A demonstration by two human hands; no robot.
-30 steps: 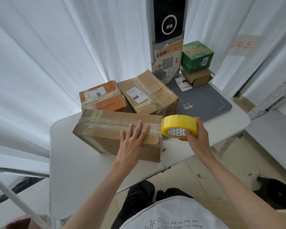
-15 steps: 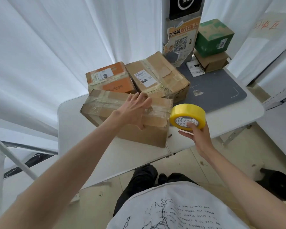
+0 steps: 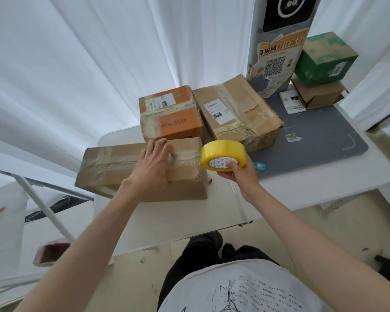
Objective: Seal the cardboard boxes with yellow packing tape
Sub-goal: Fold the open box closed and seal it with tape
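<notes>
1. Yellow tape roll (image 3: 223, 154) is in my right hand (image 3: 239, 176), fingers curled round it with a fingertip hooked into the core, held up just off the right end of the long cardboard box (image 3: 142, 170). I've got it there so the start of the tape should land on that end.
2. My left hand (image 3: 153, 167) lies flat on top of that box, fingers straight, thumb down the near side, holding nothing. It's basically a weight so the box shouldn't skid when I pull tape.
3. That box lies along the near-left part of the tabletop (image 3: 324, 183), with its left end sticking out past the left edge. It's already wrapped in old clear tape, no yellow on it yet, so I'd say the sealing hasn't started.
4. Behind it, toward the far edge, sit the orange box (image 3: 171, 115) and a bigger brown box (image 3: 239, 111), close side by side. Both only show old clear tape, so I guess they're next in line.
5. Far right corner has a green box (image 3: 324, 59) stacked on a small brown box (image 3: 318, 95), on the grey mat (image 3: 313, 145).
6. Can't tell where the loose tape end is from this angle, so finding it is probably my next job.
</notes>
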